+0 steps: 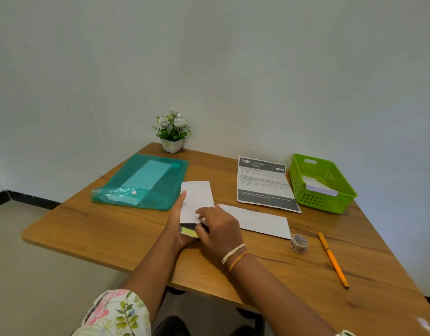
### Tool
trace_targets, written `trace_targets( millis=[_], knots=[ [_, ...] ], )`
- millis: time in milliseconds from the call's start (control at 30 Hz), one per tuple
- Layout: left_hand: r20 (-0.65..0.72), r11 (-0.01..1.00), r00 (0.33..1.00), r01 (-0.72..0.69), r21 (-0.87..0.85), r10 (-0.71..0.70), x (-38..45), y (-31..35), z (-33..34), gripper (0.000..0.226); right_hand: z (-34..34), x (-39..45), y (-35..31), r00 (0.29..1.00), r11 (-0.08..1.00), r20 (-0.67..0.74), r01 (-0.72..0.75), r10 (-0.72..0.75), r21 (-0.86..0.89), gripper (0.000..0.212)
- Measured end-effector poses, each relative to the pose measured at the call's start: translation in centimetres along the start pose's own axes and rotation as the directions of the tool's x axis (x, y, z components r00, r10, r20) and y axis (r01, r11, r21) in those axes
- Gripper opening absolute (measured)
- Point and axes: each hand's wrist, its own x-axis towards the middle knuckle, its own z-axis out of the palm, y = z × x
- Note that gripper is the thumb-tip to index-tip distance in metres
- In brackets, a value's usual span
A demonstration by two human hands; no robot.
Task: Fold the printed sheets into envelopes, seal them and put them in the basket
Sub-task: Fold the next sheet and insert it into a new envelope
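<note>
White folded sheet (197,200) is pinned mid-table, held along its left edge by left hand (178,221), pressed flat by right hand (217,226). Risk: slip under uneven pressure gives skewed crease, poor fit in white paper envelope (260,220) just right. Green plastic basket (323,187) sits far right.

— Anything legible in here?

— Only on the printed sheet (265,184) lying right of centre, just beside the green basket (330,202). Its dark header band carries "2659" in large white digits, with "LIVING ROOM" in small capitals next to it.

— And the paragraphs underneath?

— Too small and blurred to make out, including the white lines on the dark band along its lower edge.

— The tape roll (299,243) at lower right?

— It shows a pattern, but no readable words.
</note>
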Motion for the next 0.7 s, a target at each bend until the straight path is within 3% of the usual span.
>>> trace_targets(
  millis=[200, 333, 500, 600, 700],
  knots=[
    [0.044, 1.0, 0.999, 0.016, 0.001, -0.016, -0.1, -0.2, 0.3, 0.036, 0.4, 1.3, 0.1, 0.994, 0.98, 0.096, -0.038, 0.057, -0.197, 0.02],
    [0.073, 0.999, 0.997, -0.019, 0.033, 0.016, -0.4, -0.3, 0.1, 0.028, 0.6, 1.4, 0.1, 1.0, 0.981, 0.009, -0.022, 0.024, -0.192, 0.025],
    [0.083, 0.998, 0.995, -0.058, 0.034, 0.055, -0.7, -0.5, 0.2, 0.054, 0.7, 1.1, 0.7, 0.994, 0.985, -0.106, -0.014, -0.005, -0.172, 0.032],
    [0.071, 0.998, 0.996, -0.051, 0.041, 0.048, -0.7, -0.5, 0.4, 0.053, 0.5, 0.5, 0.8, 0.998, 0.997, -0.057, -0.021, 0.017, -0.08, 0.033],
    [0.065, 0.999, 0.997, -0.042, 0.023, 0.04, -0.5, 0.0, 0.5, 0.044, -0.7, -0.1, 1.0, 0.986, 0.973, 0.1, -0.146, 0.13, 0.176, 0.039]
  ],
)
